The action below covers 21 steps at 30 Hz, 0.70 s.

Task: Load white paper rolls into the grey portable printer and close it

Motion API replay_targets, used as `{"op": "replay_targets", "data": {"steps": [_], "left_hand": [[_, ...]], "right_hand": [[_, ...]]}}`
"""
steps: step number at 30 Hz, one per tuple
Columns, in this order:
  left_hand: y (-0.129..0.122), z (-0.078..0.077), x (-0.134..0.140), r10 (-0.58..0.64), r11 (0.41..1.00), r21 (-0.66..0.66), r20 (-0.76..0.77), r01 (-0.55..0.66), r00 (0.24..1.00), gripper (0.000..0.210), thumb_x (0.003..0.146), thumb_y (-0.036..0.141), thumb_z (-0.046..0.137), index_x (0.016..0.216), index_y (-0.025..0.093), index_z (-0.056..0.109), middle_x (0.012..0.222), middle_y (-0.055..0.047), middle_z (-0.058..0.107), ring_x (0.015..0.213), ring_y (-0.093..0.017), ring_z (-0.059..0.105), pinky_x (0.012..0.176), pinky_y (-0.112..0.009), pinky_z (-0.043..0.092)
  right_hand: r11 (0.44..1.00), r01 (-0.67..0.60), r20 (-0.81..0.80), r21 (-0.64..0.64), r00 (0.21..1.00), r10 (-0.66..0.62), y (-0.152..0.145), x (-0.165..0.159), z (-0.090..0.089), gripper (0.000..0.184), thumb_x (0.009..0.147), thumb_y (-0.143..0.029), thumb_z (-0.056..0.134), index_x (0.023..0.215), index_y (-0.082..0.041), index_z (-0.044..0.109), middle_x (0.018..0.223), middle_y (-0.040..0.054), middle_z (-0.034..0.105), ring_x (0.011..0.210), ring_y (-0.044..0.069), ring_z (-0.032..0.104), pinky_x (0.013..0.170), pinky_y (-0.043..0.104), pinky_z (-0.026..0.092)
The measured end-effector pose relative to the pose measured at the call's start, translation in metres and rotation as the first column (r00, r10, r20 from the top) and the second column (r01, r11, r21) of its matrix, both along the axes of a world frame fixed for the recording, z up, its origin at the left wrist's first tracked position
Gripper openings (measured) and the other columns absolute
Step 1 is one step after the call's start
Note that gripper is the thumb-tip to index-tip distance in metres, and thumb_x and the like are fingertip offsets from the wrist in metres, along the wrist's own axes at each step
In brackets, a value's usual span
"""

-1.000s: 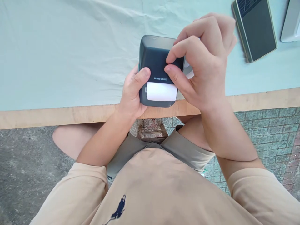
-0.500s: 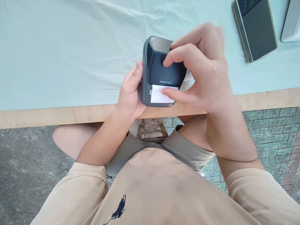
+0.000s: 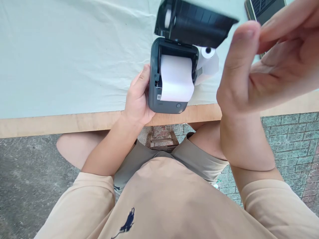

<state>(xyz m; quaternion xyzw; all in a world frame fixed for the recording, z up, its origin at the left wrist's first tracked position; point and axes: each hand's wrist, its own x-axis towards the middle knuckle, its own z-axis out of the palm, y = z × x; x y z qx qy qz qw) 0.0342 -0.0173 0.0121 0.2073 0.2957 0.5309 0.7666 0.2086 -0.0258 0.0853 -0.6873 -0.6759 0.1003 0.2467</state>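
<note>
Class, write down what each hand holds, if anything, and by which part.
The left hand holds the printer by its left side. Whether the right hand grips the raised lid cannot be told.

The left hand (image 3: 138, 99) holds a printer (image 3: 168, 108) — lid (image 3: 199, 25) up at twelve o'clock, paper (image 3: 176, 78) inside — right hand (image 3: 269, 73) at three o'clock.

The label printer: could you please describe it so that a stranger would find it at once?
On the pale tablecloth, go to the wooden table edge, where the left hand holds a dark grey case. That is the label printer. Unlike the phone at upper right, it has a raised lid and white paper in its open bay.
</note>
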Motion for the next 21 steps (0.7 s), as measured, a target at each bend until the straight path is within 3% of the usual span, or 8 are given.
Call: {"op": "replay_targets", "data": {"steps": [1, 4, 7, 11, 14, 17, 19, 21], "left_hand": [[0.000, 0.001, 0.000, -0.008, 1.000, -0.017, -0.015, 0.008, 1.000, 0.035, 0.101, 0.036, 0.037, 0.099, 0.018, 0.067, 0.108, -0.004, 0.072, 0.123, -0.024, 0.061, 0.107, -0.037, 0.050], [0.000, 0.003, 0.001, -0.012, 0.998, -0.060, -0.076, 0.008, 0.997, 0.036, 0.101, 0.036, 0.035, 0.100, 0.019, 0.067, 0.109, -0.005, 0.071, 0.126, -0.024, 0.058, 0.105, -0.035, 0.051], [-0.001, 0.003, 0.002, 0.001, 0.999, -0.040, -0.091, -0.004, 0.996, 0.034, 0.101, 0.037, 0.037, 0.101, 0.020, 0.066, 0.101, -0.004, 0.071, 0.117, -0.023, 0.063, 0.098, -0.033, 0.053], [-0.003, 0.002, 0.003, 0.005, 1.000, 0.022, -0.110, -0.003, 0.994, 0.030, 0.101, 0.032, 0.040, 0.096, 0.020, 0.067, 0.089, -0.001, 0.067, 0.087, -0.015, 0.067, 0.078, -0.027, 0.056], [-0.004, 0.002, 0.003, 0.006, 0.999, 0.038, -0.110, -0.002, 0.994, 0.031, 0.101, 0.028, 0.038, 0.094, 0.019, 0.067, 0.087, 0.000, 0.066, 0.078, -0.012, 0.065, 0.077, -0.028, 0.056], [-0.004, 0.002, 0.003, 0.004, 1.000, 0.013, -0.066, -0.003, 0.998, 0.031, 0.102, 0.029, 0.038, 0.099, 0.016, 0.065, 0.091, -0.002, 0.068, 0.096, -0.016, 0.068, 0.091, -0.033, 0.055], [-0.003, 0.002, 0.003, 0.017, 1.000, -0.014, -0.051, -0.018, 0.999, 0.032, 0.102, 0.031, 0.036, 0.100, 0.015, 0.065, 0.095, -0.004, 0.069, 0.113, -0.019, 0.064, 0.100, -0.034, 0.053], [-0.001, 0.002, 0.003, 0.023, 0.999, -0.035, -0.049, -0.025, 0.999, 0.034, 0.101, 0.035, 0.037, 0.099, 0.017, 0.065, 0.100, -0.005, 0.070, 0.124, -0.021, 0.059, 0.105, -0.035, 0.051]], "right_hand": [[1.000, 0.006, -0.008, -0.009, 1.000, -0.006, -0.004, -0.001, -0.001, 0.063, 0.087, -0.071, 0.017, 0.074, -0.028, 0.062, 0.093, -0.0059, 0.066, 0.099, 0.022, 0.067, 0.068, 0.042, 0.046], [0.984, -0.177, 0.089, -0.011, 0.980, 0.178, 0.002, -0.007, -0.002, 0.043, 0.090, -0.054, 0.035, 0.069, -0.025, 0.058, 0.073, -0.0026, 0.060, 0.080, 0.017, 0.065, 0.064, 0.036, 0.044], [0.944, -0.313, 0.241, -0.102, 0.913, 0.329, 0.020, -0.017, 0.000, 0.012, 0.084, -0.031, 0.050, 0.088, -0.028, 0.061, 0.085, -0.0010, 0.066, 0.075, 0.016, 0.061, 0.063, 0.034, 0.038], [0.892, -0.307, 0.435, -0.332, 0.789, 0.434, 0.028, -0.025, 0.007, 0.025, 0.083, -0.027, 0.053, 0.107, -0.034, 0.056, 0.099, -0.0012, 0.069, 0.077, 0.021, 0.061, 0.054, 0.032, 0.025], [0.895, -0.259, 0.486, -0.363, 0.767, 0.419, 0.025, -0.026, 0.010, 0.028, 0.083, -0.023, 0.048, 0.109, -0.035, 0.055, 0.094, -0.0010, 0.069, 0.071, 0.021, 0.059, 0.053, 0.032, 0.020], [0.900, -0.340, 0.365, -0.272, 0.829, 0.423, 0.023, -0.021, 0.012, 0.033, 0.080, -0.022, 0.050, 0.110, -0.034, 0.056, 0.098, -0.0012, 0.068, 0.076, 0.020, 0.059, 0.056, 0.032, 0.028], [0.898, -0.403, 0.131, -0.175, 0.895, 0.427, 0.023, -0.014, 0.014, 0.037, 0.075, -0.022, 0.054, 0.110, -0.031, 0.057, 0.106, -0.0009, 0.066, 0.082, 0.019, 0.058, 0.057, 0.031, 0.034], [0.927, -0.359, -0.158, -0.110, 0.927, 0.341, 0.024, -0.005, 0.015, 0.035, 0.072, -0.023, 0.053, 0.106, -0.029, 0.057, 0.105, 0.0000, 0.062, 0.079, 0.016, 0.056, 0.055, 0.030, 0.037]]}}
